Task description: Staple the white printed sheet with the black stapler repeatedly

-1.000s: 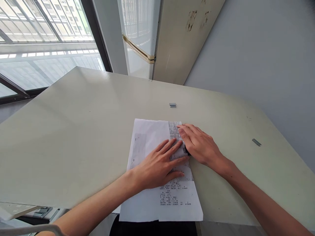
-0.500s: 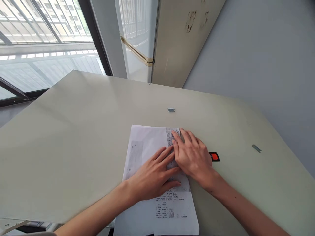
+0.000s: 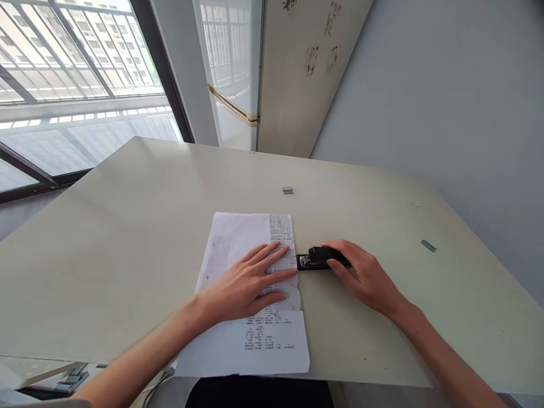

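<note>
Printed paper sheets lie on the table near its front edge. Flat on top of them rests my left hand, fingers spread across the printed strip. Just right of the sheets is a black stapler, its front end at the paper's right edge. My right hand is closed around the stapler's rear half, thumb on the near side. Whether the paper's edge sits between the stapler's jaws I cannot tell.
One strip of staples lies beyond the sheets, and another staple strip is off to the right on the pale table. A fridge stands behind the table, with a window at the left.
My right hand has left the paper, moved right and taken hold of the stapler, which was mostly hidden behind it. The left hand stays on the sheets. The view has shifted slightly.
</note>
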A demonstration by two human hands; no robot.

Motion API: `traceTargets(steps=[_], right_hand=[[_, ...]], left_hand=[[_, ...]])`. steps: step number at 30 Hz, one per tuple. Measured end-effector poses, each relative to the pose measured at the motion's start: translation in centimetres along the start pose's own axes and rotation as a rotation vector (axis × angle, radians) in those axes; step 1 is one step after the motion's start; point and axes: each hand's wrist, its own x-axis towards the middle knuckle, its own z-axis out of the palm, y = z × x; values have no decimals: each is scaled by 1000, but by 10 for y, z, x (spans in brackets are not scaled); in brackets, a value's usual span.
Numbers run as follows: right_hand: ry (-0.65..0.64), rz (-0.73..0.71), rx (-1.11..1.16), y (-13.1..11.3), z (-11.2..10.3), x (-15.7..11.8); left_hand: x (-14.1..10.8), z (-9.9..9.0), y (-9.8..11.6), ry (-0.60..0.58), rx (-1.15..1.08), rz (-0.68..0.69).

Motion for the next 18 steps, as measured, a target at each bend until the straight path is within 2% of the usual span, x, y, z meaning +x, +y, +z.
traceTargets(steps=[5, 8, 11, 15, 18], right_hand=[[47, 54, 1, 33, -4, -8], [96, 100, 21, 49, -10, 5], [109, 132, 91, 63, -16, 19], [152, 191, 211, 68, -16, 27], [198, 274, 321, 62, -15, 27]], left_hand=[[-9, -15, -12, -15, 52, -27], [-27, -28, -25, 52, 84, -147], [-56, -44, -41, 114, 153, -265], [-90, -51, -52, 42, 230, -335], [-92, -43, -47, 37, 281, -323]])
